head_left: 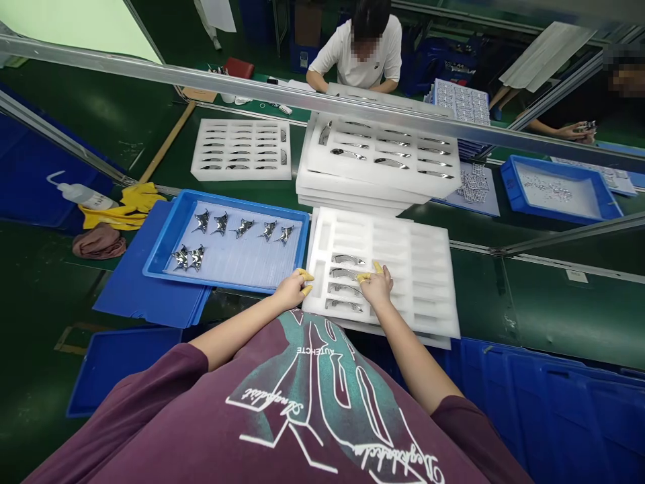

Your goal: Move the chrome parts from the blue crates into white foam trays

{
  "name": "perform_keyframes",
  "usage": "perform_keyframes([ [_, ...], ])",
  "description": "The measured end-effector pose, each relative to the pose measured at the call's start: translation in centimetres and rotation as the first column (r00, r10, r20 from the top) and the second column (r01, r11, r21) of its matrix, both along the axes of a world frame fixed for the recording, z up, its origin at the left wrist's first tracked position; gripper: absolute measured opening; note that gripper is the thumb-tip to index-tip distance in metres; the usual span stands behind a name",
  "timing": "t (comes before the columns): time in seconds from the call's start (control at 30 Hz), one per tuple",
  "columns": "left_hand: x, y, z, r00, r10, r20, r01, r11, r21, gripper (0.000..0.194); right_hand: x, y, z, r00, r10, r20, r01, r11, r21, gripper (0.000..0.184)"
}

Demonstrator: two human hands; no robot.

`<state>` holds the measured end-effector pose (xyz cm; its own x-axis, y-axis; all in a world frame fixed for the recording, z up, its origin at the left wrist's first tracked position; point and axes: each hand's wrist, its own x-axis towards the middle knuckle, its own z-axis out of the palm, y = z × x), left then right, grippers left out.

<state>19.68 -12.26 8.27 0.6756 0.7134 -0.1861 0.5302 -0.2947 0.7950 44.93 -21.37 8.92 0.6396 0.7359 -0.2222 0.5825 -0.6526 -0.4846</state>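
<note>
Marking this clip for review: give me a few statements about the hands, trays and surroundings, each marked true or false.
1. Yellow covers show on fingers of both the left hand and the right hand. True.
2. The right hand is over the blue tray. False: it is over the nearest white foam tray.
3. Seven shiny metal parts lie in the blue tray. True.
4. Every slot of the nearest white foam tray is filled. False: its right-hand columns are empty.
5. The person across the bench wears a black shirt. False: the shirt is white.
</note>
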Motion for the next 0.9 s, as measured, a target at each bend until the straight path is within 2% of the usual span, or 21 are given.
perform_keyframes([
  [0.23,-0.2,0.0,0.1,1.000,0.004,0.001,-0.004,1.000,0.002,0.027,-0.4,-0.4,-0.2,0.995,0.040,0.086,-0.047,0.996,0.071,0.023],
  [0.4,-0.2,0.0,0.2,1.000,0.003,-0.012,-0.003,1.000,-0.002,0.027,0.7,0.4,0.8,0.991,0.119,0.068,-0.113,0.990,-0.083,0.021],
  [0.47,-0.3,0.0,0.2,1.000,0.004,-0.009,-0.004,1.000,0.002,0.027,1.0,0.5,1.5,0.987,0.143,0.070,-0.136,0.985,-0.102,0.024],
  [0.6,-0.7,-0.1,0.2,1.000,-0.001,0.028,0.002,1.000,-0.021,0.027,0.0,0.5,2.3,0.973,0.168,0.158,-0.173,0.985,0.016,0.041],
  [0.67,-0.8,-0.1,0.2,0.999,0.002,0.053,0.000,0.999,-0.032,0.028,-1.2,1.0,2.0,0.957,0.236,0.167,-0.244,0.969,0.032,0.053],
  [0.73,-0.8,-0.1,0.1,0.998,0.002,0.066,0.000,1.000,-0.029,0.028,-2.4,1.8,1.4,0.943,0.301,0.144,-0.301,0.953,-0.020,0.061],
  [0.9,-1.5,0.4,-0.3,0.998,0.028,0.049,-0.029,1.000,0.007,0.026,-3.5,3.1,0.1,0.943,0.303,0.138,-0.279,0.945,-0.172,0.068],
])
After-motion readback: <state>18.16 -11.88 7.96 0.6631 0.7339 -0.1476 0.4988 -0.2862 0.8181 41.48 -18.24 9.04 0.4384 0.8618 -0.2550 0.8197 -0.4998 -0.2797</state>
